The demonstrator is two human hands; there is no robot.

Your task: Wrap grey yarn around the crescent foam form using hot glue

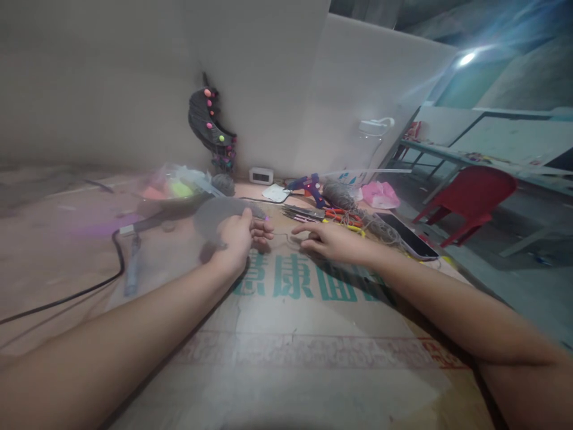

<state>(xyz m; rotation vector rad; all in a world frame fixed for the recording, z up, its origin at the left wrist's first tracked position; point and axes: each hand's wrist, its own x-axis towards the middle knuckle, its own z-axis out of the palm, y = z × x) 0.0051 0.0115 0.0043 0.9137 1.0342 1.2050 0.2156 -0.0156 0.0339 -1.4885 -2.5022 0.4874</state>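
My left hand [239,239] is closed around a flat grey crescent-shaped piece [212,216], which looks wrapped in yarn. The piece shows behind and above the hand, and its right tip reaches past my thumb near a small purple spot. A thin strand of yarn [286,236] runs in a loose curve across the gap to my right hand [324,240]. There the index finger points left, while the thumb and other fingers are bent together at the strand. Their exact hold on it is blurred. Both hands are just above the printed sheet covering the table.
Behind the hands lie a blue glue gun [308,188], grey yarn [340,196], orange-handled pliers [342,216] and a phone [405,236]. A bowl of coloured bits [174,191] and a black cable [120,263] are left. A decorated crescent [208,122] hangs by the wall; a bottle [364,149] stands back right.
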